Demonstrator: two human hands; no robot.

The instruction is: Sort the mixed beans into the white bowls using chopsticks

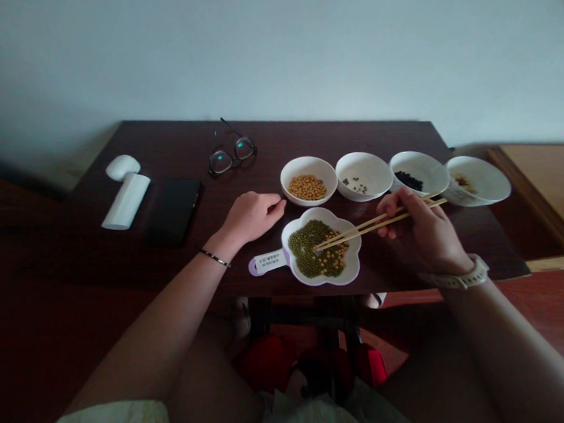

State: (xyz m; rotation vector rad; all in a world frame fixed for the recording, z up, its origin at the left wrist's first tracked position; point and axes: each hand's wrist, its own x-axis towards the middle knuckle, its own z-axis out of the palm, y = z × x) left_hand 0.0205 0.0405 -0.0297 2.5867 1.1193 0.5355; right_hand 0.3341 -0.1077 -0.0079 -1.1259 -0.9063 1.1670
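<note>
My right hand (pixel 421 227) grips a pair of chopsticks (pixel 367 227). Their tips are among the beans in a white flower-shaped dish (pixel 356 269), which has a labelled handle (pixel 267 261) pointing left. Green mung beans (pixel 301 243) and yellow soybeans (pixel 340 254) lie mixed in it. Loosely closed, my left hand (pixel 253 217) rests on the table left of the dish. Behind stand white bowls in a row: one with soybeans (pixel 307 187), one with a few small greenish beans (pixel 356 185), one with black beans (pixel 409 180), and one with reddish-brown bits (pixel 463 184).
Folded-open eyeglasses (pixel 232 157) lie behind my left hand. A black phone-like slab (pixel 174 209), a white oblong object (pixel 127 202) and a rounded white piece (pixel 123 166) are at the left of the dark table (pixel 175 141). A wall rises behind; wooden furniture (pixel 545 186) stands right.
</note>
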